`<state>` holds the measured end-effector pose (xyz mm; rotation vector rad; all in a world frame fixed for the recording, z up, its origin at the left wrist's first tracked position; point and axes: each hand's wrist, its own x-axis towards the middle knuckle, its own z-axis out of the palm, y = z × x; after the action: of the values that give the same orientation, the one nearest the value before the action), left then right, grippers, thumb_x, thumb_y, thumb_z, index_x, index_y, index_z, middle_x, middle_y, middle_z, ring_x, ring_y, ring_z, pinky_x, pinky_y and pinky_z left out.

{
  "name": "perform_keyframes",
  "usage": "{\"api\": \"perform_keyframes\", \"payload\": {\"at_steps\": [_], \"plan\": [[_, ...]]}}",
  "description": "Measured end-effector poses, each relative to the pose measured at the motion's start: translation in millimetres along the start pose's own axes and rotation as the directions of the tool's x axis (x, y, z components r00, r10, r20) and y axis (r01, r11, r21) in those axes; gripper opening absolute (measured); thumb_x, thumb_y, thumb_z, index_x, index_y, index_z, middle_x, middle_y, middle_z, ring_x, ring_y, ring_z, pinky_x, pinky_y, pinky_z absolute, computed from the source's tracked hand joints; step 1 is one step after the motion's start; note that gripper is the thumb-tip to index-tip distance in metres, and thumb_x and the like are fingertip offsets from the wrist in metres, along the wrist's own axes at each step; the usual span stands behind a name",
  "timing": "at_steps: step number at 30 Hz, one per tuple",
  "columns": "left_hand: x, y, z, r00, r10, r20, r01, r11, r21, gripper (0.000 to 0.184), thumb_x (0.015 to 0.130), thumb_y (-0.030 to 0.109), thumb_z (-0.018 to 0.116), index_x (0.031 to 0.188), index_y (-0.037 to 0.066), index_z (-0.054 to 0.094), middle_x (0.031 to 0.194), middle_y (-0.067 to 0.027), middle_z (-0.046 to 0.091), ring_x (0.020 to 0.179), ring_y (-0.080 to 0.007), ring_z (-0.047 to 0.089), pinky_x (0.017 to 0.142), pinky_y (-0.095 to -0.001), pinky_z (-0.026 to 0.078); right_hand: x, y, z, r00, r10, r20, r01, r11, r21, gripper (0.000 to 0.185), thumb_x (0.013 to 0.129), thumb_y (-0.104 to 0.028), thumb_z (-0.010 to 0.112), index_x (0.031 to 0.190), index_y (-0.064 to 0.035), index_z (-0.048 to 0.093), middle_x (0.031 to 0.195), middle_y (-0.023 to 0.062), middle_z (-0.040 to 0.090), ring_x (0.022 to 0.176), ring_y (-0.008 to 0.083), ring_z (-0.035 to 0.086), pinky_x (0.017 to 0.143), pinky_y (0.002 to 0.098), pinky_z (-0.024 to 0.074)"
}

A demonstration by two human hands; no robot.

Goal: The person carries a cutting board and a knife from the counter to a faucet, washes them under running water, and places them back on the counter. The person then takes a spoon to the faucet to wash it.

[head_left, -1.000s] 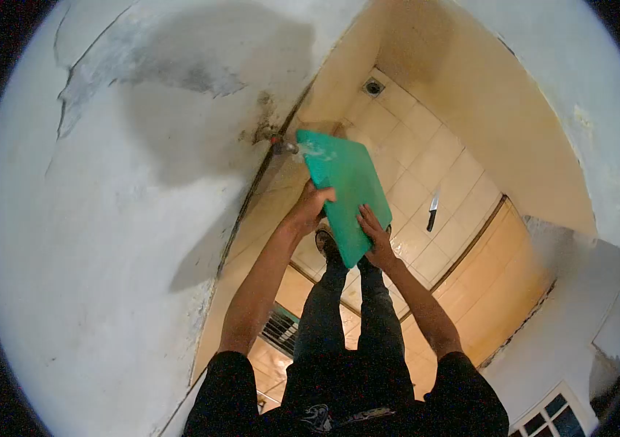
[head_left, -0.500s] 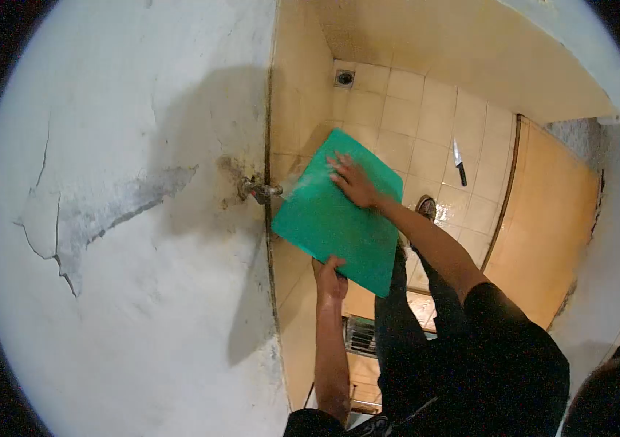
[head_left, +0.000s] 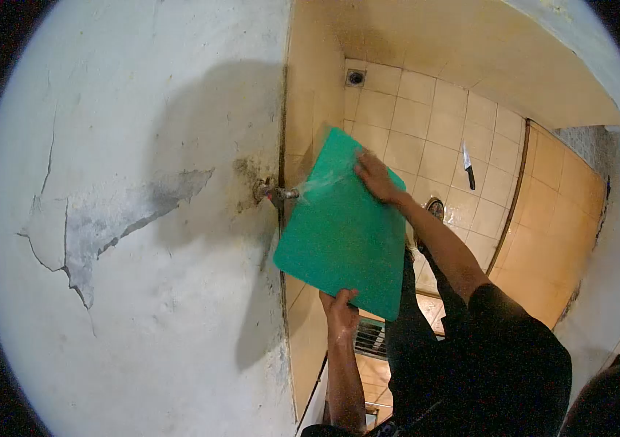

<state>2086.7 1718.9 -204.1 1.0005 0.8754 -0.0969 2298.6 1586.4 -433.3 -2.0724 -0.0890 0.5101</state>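
The left hand (head_left: 340, 315) grips the lower edge of the green board (head_left: 345, 226), mid-frame; the right hand (head_left: 379, 178) lies on its upper right part. Water runs onto it from the tap (head_left: 281, 193). Beyond, right of centre, a knife (head_left: 468, 166) lies on the tiled floor (head_left: 415, 116).

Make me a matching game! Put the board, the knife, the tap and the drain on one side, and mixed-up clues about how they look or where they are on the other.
Things:
1. board
2. knife
3. tap
4. drain

Clues:
A. lying loose on the floor
B. sticking out from the white wall, with water coming out
C. a dark hole set into the floor
D. green, with the left hand at its lower edge

Right pairs: 1-D, 2-A, 3-B, 4-C
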Motion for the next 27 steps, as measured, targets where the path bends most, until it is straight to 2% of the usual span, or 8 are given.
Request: {"api": "perform_keyframes", "payload": {"at_steps": [4,7,10,14,15,18,23,27], "plan": [[4,-17,4,0.999,-0.014,0.039,0.0,0.944,0.331,0.053,0.074,-0.004,0.051,0.127,-0.002,0.042,0.119,-0.0134,0.05,0.108,-0.0275,0.051,0.088,-0.0395,0.045,43,-7,10,0.946,0.318,-0.057,-0.305,0.937,0.172,0.069,0.097,-0.052,0.033,0.147,-0.0057,0.024,0.154,0.0208,0.015,0.142,0.0358,0.016,0.116,0.046,0.0111],[20,-21,30,0.998,-0.04,0.049,0.018,0.923,0.383,0.059,0.078,0.008,0.06,0.133,0.005,0.041,0.124,-0.0112,0.053,0.109,-0.0256,0.052,0.096,-0.0398,0.042,-3,-55,24,0.99,0.037,-0.136,0.004,0.955,0.296,0.072,0.096,-0.053,0.034,0.148,-0.0053,0.02,0.155,0.0197,0.014,0.143,0.0352,0.014,0.116,0.044,0.0119],[67,-37,37,0.914,0.173,0.368,-0.337,0.829,0.446,0.062,0.08,-0.003,0.05,0.139,-0.001,0.032,0.129,-0.0174,0.047,0.116,-0.0286,0.048,0.096,-0.0383,0.039,-77,-111,7,0.998,0.058,-0.021,-0.041,0.87,0.492,0.072,0.096,-0.049,0.04,0.149,-0.0059,0.018,0.156,0.0182,0.01,0.144,0.0347,0.01,0.116,0.0424,0.0105],[74,-25,62,0.95,-0.022,0.312,-0.118,0.899,0.422,0.061,0.083,-0.003,0.05,0.14,-0.001,0.031,0.138,-0.0208,0.041,0.125,-0.0323,0.043,0.104,-0.0387,0.033,-126,-148,-37,0.987,0.044,0.155,-0.123,0.831,0.542,0.079,0.093,-0.042,0.05,0.151,-0.0094,0.008,0.155,0.0184,0.015,0.143,0.0292,0.012,0.115,0.0373,0.0126],[80,-30,61,0.903,0.092,0.419,-0.32,0.796,0.514,0.064,0.083,-0.003,0.051,0.142,0.0,0.029,0.141,-0.0222,0.037,0.129,-0.0346,0.039,0.106,-0.0393,0.031,-125,-143,-41,0.984,0.045,0.172,-0.129,0.847,0.516,0.079,0.093,-0.042,0.05,0.151,-0.0094,0.008,0.155,0.0184,0.015,0.143,0.0292,0.012,0.115,0.0373,0.0126],[88,-32,66,0.831,0.144,0.537,-0.485,0.662,0.572,0.069,0.082,-0.002,0.052,0.145,0.0,0.023,0.147,-0.024,0.03,0.136,-0.0382,0.029,0.111,-0.0415,0.026,-113,-120,-41,0.941,0.303,0.154,-0.34,0.825,0.452,0.063,0.092,-0.039,0.057,0.14,-0.0039,0.036,0.133,0.0178,0.048,0.122,0.027,0.046,0.103,0.0389,0.0343],[82,-13,76,0.636,0.299,0.711,-0.711,0.585,0.39,0.071,0.085,0.012,0.052,0.15,0.015,0.023,0.156,-0.0108,0.017,0.144,-0.0379,0.007,0.115,-0.0515,0.008,-126,-167,-97,0.92,0.391,-0.009,-0.325,0.778,0.538,0.049,0.095,-0.039,0.054,0.126,-0.0015,0.05,0.117,0.0131,0.058,0.106,0.0218,0.053,0.093,0.0359,0.0415],[152,-38,83,0.756,0.409,0.511,-0.654,0.425,0.626,0.056,0.097,0.029,0.042,0.149,0.023,0.024,0.157,-0.0076,0.016,0.144,-0.0348,0.009,0.114,-0.0548,0.008,-159,-165,-112,0.945,0.321,-0.069,-0.197,0.723,0.662,0.045,0.096,-0.036,0.054,0.122,0.0007,0.052,0.116,0.0108,0.058,0.104,0.0196,0.053,0.09,0.0347,0.0435]]}}
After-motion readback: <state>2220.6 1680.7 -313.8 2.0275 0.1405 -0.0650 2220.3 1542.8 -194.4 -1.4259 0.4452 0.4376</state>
